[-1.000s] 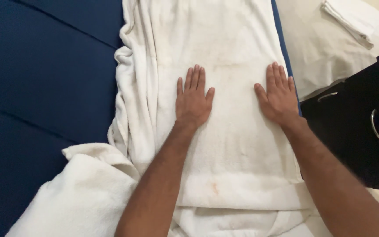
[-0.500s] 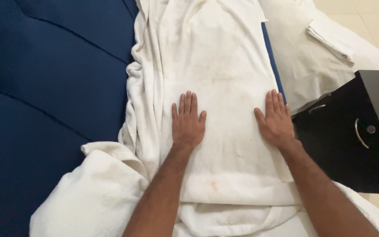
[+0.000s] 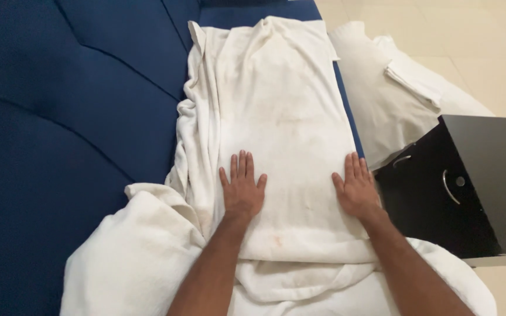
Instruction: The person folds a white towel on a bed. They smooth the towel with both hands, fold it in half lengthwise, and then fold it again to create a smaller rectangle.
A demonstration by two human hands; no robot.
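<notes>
White towel (image 3: 276,117) lay flatter than a second before, both hands, left (image 3: 242,190) and right (image 3: 355,190), still pressed open-palmed, grasping nothing.

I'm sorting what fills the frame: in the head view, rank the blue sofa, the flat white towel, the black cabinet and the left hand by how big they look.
1. blue sofa
2. flat white towel
3. black cabinet, partly cut off by the frame edge
4. left hand
</notes>
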